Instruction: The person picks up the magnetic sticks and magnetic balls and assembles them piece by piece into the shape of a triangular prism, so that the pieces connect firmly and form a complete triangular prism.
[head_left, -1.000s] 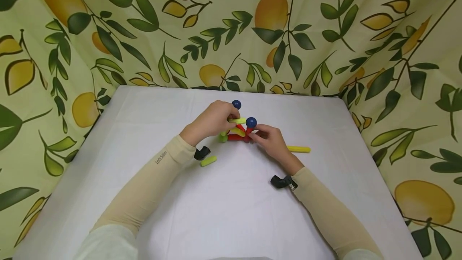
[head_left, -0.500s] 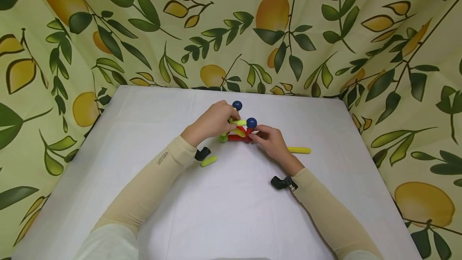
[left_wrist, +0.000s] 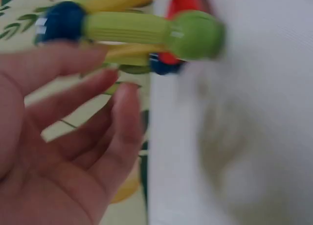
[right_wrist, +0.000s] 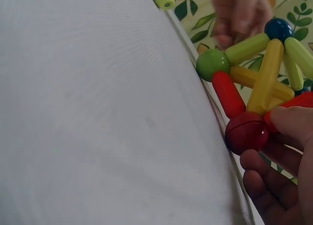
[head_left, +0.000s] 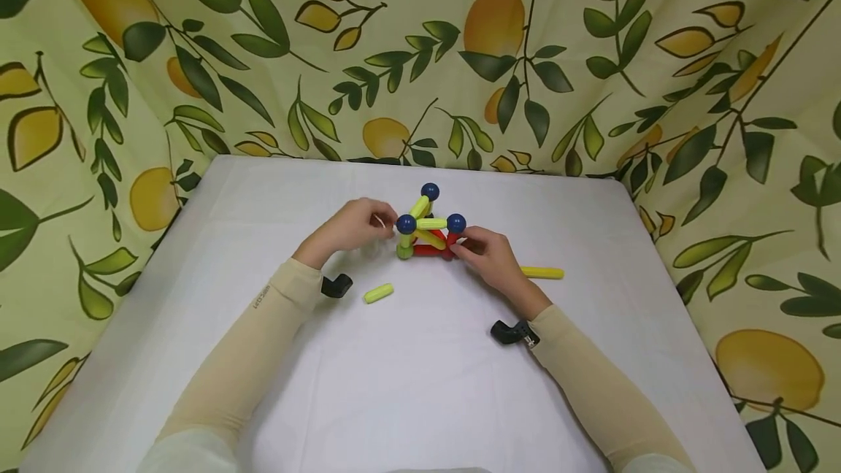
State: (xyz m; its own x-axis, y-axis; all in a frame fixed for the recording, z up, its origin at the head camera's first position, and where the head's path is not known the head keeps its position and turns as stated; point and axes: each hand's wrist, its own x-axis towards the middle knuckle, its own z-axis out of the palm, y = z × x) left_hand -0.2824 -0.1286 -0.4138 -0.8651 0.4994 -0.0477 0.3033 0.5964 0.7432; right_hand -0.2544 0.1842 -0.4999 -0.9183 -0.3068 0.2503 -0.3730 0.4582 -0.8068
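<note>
A frame of rods and balls stands near the table's far middle. Blue balls form its top corners, one at the front left (head_left: 406, 224), one at the front right (head_left: 456, 222) and one at the back (head_left: 430, 191). A light green rod (head_left: 431, 223) joins the front pair. Below are a green ball (right_wrist: 212, 65) and a red ball (right_wrist: 247, 132), linked by a red rod (right_wrist: 228, 94); yellow rods run diagonally. My right hand (head_left: 489, 254) pinches the upright red rod (right_wrist: 293, 105) above the red ball. Just left of the frame, my left hand (head_left: 355, 225) holds nothing, fingers loosely bent.
On the white table (head_left: 394, 385) a loose short light green rod (head_left: 378, 293) lies in front of the frame. A longer yellow rod (head_left: 542, 272) lies right of my right hand, partly behind it. A leaf-and-fruit patterned curtain (head_left: 420, 57) surrounds the table's back and sides.
My left hand has let go of the frame and drawn back to the left, uncovering the front left blue ball. My right hand keeps its place on the red rod.
</note>
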